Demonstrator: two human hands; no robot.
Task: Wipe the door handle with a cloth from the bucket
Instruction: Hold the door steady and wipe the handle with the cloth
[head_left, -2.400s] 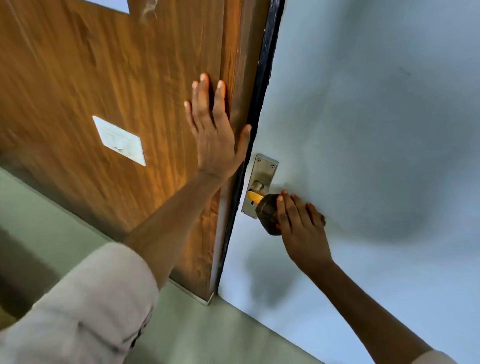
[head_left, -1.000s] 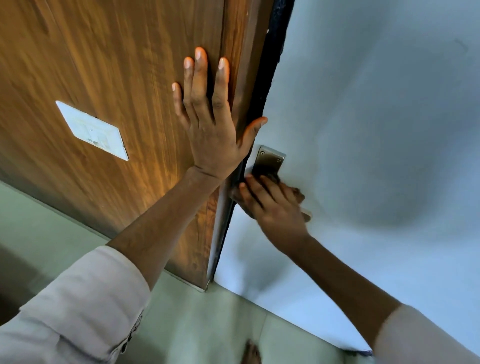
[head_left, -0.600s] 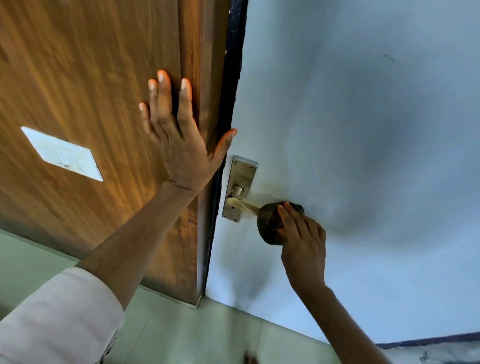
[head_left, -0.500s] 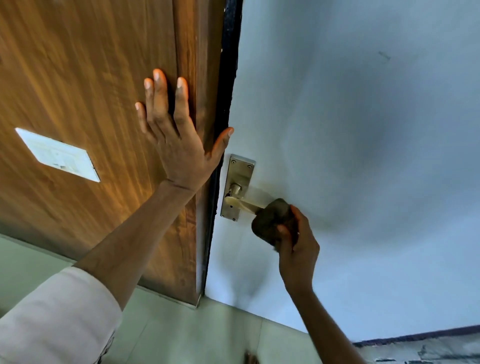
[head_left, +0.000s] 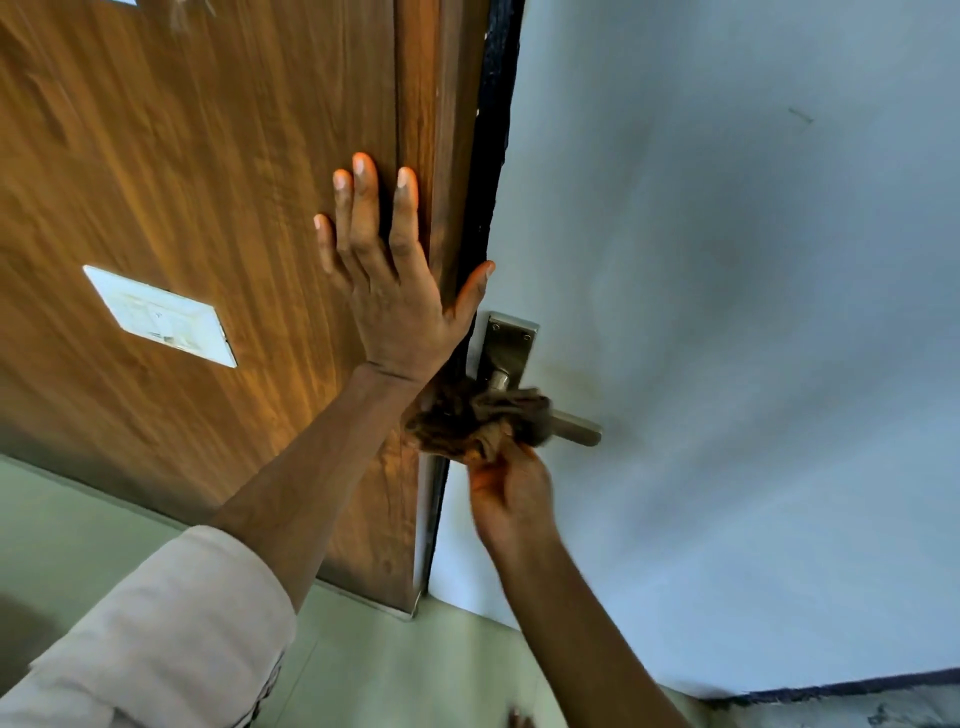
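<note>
**Wiping a door handle, cloth now back at the hinge end of the lever**

Filling the right half of the frame, the pale door (head_left: 727, 312) stands edge-on to the wood-grain panel (head_left: 182, 182) that takes up the upper left, where a white switch plate (head_left: 158, 314) sits at left centre. The left hand (head_left: 395, 291) lies flat and open against the panel beside the door's dark edge, gripping nothing, simply bracing.

At centre frame, the right hand (head_left: 506, 493) comes up from below, closed around a dark brown cloth (head_left: 467, 423). Half a second ago the bunched cloth sat out at the lever's free end; it now wraps the inner part of the door handle (head_left: 576, 428), just beneath the metal backplate (head_left: 506, 345), leaving the bare tip exposed toward the right. The hand is blurred, which suggests a quick stroke.

That shift reads as another pass along the lever, so the wiping looks well under way, with both ends covered in turn. The bucket is nowhere in view.
</note>
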